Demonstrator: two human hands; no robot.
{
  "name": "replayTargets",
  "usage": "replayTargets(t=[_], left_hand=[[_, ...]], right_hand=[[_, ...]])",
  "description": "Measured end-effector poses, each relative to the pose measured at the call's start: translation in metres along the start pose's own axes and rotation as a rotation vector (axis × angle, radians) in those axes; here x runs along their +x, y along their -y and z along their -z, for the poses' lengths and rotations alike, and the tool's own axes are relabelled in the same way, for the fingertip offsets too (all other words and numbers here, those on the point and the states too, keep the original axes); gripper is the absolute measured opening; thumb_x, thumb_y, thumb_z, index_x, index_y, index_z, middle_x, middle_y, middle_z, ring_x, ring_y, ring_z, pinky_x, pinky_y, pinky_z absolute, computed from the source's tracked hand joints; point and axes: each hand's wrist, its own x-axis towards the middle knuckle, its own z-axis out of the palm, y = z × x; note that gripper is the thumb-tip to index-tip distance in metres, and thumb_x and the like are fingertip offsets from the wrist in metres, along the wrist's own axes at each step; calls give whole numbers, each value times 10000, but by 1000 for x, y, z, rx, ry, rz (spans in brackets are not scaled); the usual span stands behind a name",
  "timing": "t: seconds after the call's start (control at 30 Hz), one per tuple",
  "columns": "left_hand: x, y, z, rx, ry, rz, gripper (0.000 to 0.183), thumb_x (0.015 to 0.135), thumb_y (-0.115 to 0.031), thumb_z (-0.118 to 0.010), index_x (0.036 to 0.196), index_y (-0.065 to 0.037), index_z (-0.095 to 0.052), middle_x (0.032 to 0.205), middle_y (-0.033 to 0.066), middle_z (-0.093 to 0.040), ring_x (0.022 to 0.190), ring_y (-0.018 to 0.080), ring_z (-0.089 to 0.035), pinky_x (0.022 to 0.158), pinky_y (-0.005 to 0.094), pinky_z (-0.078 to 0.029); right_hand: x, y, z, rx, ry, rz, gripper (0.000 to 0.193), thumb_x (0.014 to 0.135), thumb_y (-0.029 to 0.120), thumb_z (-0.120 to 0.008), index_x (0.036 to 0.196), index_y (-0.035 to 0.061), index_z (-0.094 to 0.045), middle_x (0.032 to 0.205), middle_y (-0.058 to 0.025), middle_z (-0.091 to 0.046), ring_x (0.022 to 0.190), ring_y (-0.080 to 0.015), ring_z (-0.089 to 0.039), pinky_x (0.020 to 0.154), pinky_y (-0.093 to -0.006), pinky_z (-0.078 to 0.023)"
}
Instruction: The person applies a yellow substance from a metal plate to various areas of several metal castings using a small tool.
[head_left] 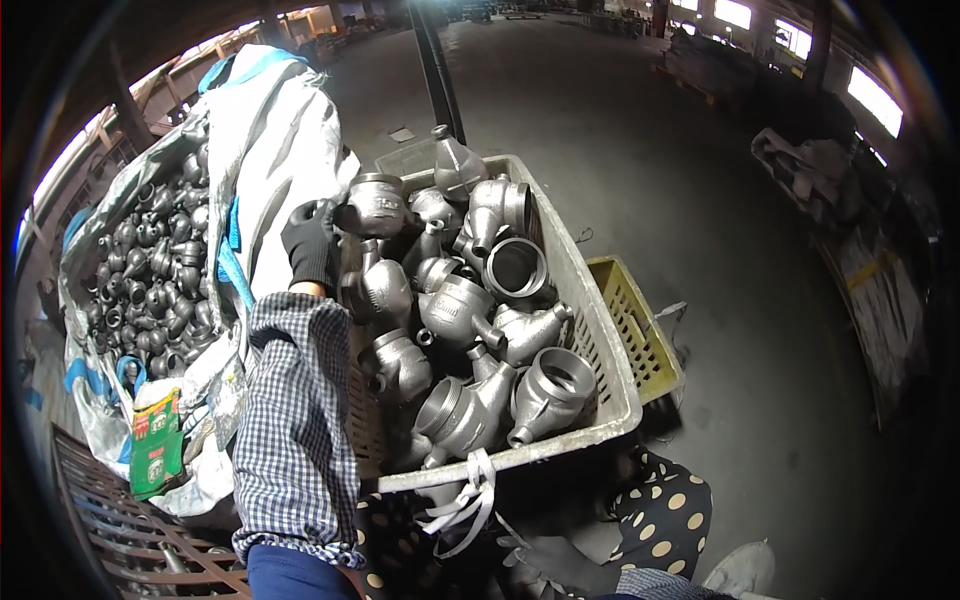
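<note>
My left hand (312, 243), in a dark glove, is closed at the left rim of a pale plastic crate. Its fingers grip the short spout of a grey metal casting (378, 204), a round, cup-like body with a wide ringed mouth. Similar castings (458, 312) lie heaped at many angles in the crate (622, 408). Low in front of the crate, my right hand (552, 566), gloved in grey, hangs in shadow with its fingers apart, holding nothing. Close to it, a white strap (478, 495) is knotted on the crate's near rim.
A large white woven sack (285, 150) at the left holds many smaller dark castings (155, 270). A rusty slatted metal frame (130, 530) stands below it. Right of the crate is a yellow perforated crate (648, 345). A dark post (436, 75) rises behind. Sacks (815, 170) lie far right.
</note>
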Motion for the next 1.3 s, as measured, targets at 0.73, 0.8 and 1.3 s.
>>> replayTargets(t=[0.73,0.8,1.3], left_hand=[[-438,-211,142,-971,-4,702,322,908,-65,-588,1210,21,-515,1147,148,-610,999,194,-631,879,298,-523],[-461,-198,137,-1014,110,758,309,936,-74,-563,1229,7,-506,1150,140,-610,976,149,-634,842,245,-532],[-512,-143,117,-1561,329,1181,368,952,-257,-570,1195,17,-541,1033,143,-656,948,257,-659,863,436,-559]], right_hand=[[-75,43,-50,-34,-84,683,305,943,118,-541,1219,-11,-554,1055,-59,-619,851,-106,-582,672,-204,-466],[-81,33,-49,18,-254,545,242,948,105,-545,1162,5,-596,976,-24,-612,759,-77,-539,615,-192,-429],[-87,51,-31,280,-421,358,302,944,273,-582,1030,-2,-670,847,-41,-689,576,-39,-550,459,-154,-363]])
